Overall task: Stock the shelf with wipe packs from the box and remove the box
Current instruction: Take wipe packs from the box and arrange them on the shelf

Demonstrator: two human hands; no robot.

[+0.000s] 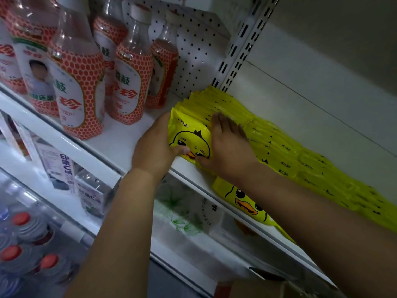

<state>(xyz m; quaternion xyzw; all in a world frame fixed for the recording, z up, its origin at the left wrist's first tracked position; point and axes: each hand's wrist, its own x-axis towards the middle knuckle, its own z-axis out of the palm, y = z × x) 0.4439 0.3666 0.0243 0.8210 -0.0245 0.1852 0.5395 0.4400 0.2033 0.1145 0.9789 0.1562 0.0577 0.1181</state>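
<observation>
Two hands meet at the front edge of the white shelf, on the first yellow duck-faced wipe pack. The left hand grips that pack's left side, fingers wrapped behind it and thumb pressed on the duck's face. The right hand lies flat with fingers straight over the tops of the packs, its thumb against the front pack's lower edge. Behind it a row of packs stands on edge, running to the back of the shelf, with a second row alongside toward the shelf's right end. Orange-labelled bottles fill the shelf's left part. Below the shelf, a cardboard box shows at the bottom of the view.
</observation>
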